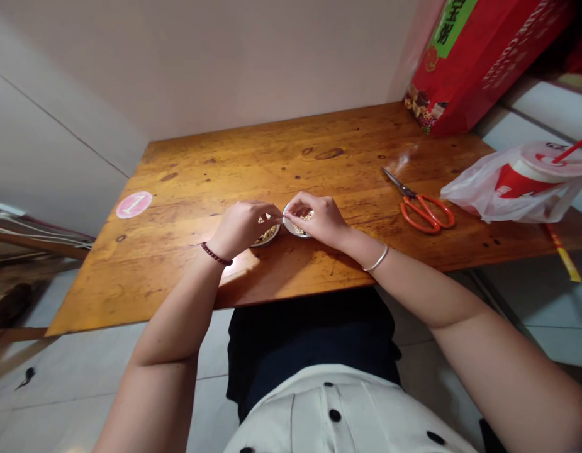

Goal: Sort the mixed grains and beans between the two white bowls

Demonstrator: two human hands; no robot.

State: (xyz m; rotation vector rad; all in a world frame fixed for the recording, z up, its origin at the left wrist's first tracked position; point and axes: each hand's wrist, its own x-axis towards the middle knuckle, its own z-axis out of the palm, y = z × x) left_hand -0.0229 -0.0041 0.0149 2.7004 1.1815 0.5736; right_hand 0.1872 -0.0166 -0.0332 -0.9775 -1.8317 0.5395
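Note:
Both hands meet fingertip to fingertip above two small white bowls. My left hand point(246, 225), a beaded bracelet on its wrist, is closed in a pinch over the left bowl point(272, 240), which holds pale bits that look like beads or grains. Thumb and forefinger of my right hand point(319, 216) are likewise pinched, over the right bowl point(287, 227) with similar bits in it. Something tiny sits between the fingertips, too small to name. Parts of both bowls are hidden beneath the hands.
On the wooden table point(201, 170), orange-handled scissors point(420, 207) lie to the right. Beyond them stands a lidded paper cup point(526, 176) with a straw, in a plastic bag. A red box point(479, 69) is at the back right; a round pink sticker point(134, 205) marks the left.

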